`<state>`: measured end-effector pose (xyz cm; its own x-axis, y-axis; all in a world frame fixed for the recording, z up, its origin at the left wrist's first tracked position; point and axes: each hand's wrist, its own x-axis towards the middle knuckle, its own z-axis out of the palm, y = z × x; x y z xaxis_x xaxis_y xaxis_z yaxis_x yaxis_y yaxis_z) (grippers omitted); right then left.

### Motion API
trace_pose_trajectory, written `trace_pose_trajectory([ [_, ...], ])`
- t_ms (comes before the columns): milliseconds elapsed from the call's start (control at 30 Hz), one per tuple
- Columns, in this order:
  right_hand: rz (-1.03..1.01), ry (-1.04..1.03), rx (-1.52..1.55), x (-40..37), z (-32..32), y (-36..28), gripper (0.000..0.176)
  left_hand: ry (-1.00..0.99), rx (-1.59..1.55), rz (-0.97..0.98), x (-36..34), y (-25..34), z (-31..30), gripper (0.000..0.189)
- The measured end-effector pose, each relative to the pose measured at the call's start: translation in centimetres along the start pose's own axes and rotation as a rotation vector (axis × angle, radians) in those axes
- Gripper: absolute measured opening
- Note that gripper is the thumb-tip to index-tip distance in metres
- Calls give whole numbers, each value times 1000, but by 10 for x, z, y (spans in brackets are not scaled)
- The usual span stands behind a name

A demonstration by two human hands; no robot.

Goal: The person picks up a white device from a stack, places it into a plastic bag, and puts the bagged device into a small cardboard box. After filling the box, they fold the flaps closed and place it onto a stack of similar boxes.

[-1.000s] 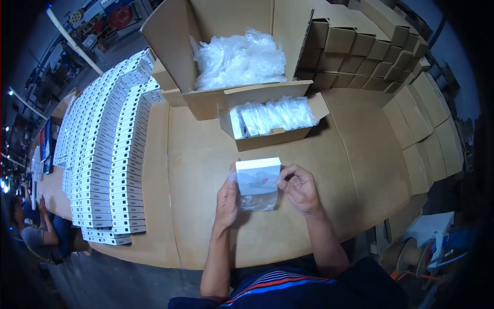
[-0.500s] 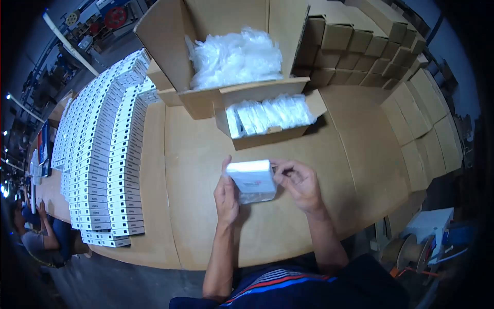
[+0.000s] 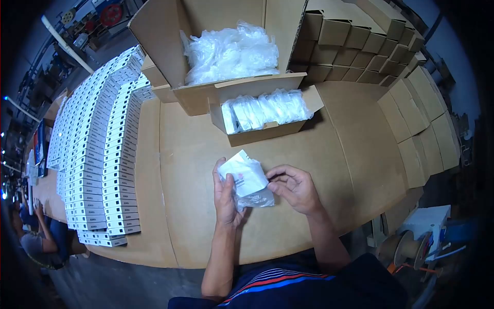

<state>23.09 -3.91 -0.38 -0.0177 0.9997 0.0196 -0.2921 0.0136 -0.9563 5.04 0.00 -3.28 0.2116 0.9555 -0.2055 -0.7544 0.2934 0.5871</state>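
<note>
My left hand (image 3: 225,198) is closed around the left side of a small white box (image 3: 242,172) with faint print on its face. The box sits tilted in a clear plastic bag (image 3: 256,199), whose loose end crumples below it. At the box's right edge, my right hand (image 3: 294,188) pinches the bag with thumb and fingers. Just beyond my hands stands an open carton (image 3: 265,135), filled with a row of white boxes wrapped in clear plastic (image 3: 270,109).
A large open carton (image 3: 193,103) behind holds a heap of clear plastic bags (image 3: 231,54). Long stacks of white boxes (image 3: 95,149) line the left. Brown cartons (image 3: 355,38) are piled at back right, with more cartons (image 3: 422,123) along the right edge. Another person (image 3: 41,237) is at far left.
The white box has tilted and turned in my left hand, showing more of its printed face. My right hand stays at its right edge. The view has shifted slightly.
</note>
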Motion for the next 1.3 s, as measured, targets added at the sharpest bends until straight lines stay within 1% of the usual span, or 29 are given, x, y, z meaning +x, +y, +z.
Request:
trace_pose_trajectory([
  [100,166,63,7,0,-1,4,16,2,74,21,-1,2,2,49],
  [233,107,54,-60,-1,1,12,13,-6,221,50,2,3,-7,45],
  [333,67,22,-95,2,1,7,11,-9,152,59,4,5,-11,41],
  [400,23,-12,-109,5,-1,3,10,-54,153,-1,3,12,-13,39],
  [467,29,-40,-118,7,3,1,10,-72,125,-45,1,14,-12,35],
  [500,32,-53,-122,7,4,-1,9,-109,158,-46,0,11,-16,34],
  [533,127,-82,-123,7,3,-6,9,-146,192,-44,-1,7,-23,33],
  [567,135,-75,-113,9,3,-4,9,-184,224,-38,0,5,-27,32],
  [633,156,-56,-90,9,4,0,8,-134,337,11,0,6,-28,25],
  [700,122,72,2,12,9,2,8,-85,448,64,2,6,-28,18],
  [733,108,134,51,13,13,3,9,-48,565,214,7,5,-26,14],
  [833,-32,81,195,10,16,9,9,-24,807,400,5,19,-6,14],
  [867,-155,46,104,10,10,28,11,6,800,383,3,22,0,15],
  [967,-109,36,84,9,9,34,12,-104,832,351,-2,29,11,13],
  [1000,-154,76,121,12,12,38,8,-113,844,379,-2,30,12,14],
  [1100,-109,50,121,12,13,39,5,-51,666,345,-6,33,27,19],
  [1133,-102,109,82,11,16,40,9,-23,641,385,-2,30,27,20],
  [1233,-82,278,-31,5,31,46,24,89,594,542,16,12,11,15],
  [1267,-199,277,12,6,30,48,50,122,593,528,19,9,10,16],
  [1300,-220,239,60,7,30,48,56,116,587,490,18,9,11,18],
])
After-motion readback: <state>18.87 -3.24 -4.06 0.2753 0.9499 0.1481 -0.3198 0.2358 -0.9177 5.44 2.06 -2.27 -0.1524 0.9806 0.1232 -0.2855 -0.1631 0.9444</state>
